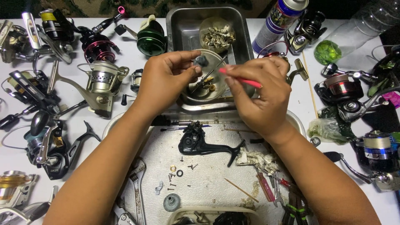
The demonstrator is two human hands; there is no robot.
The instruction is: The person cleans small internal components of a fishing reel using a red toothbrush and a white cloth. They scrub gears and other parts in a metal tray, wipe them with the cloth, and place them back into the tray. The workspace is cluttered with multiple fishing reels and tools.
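Worktop (291,108) white. Pick (241,79) pink-red; small part (201,61) dark grey. Reel body (196,141) on tray black; nearby reels green (151,39) and maroon (98,46).

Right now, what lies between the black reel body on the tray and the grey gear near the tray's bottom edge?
In the head view, loose small parts lie between the black reel body and the grey gear: washers, screws.
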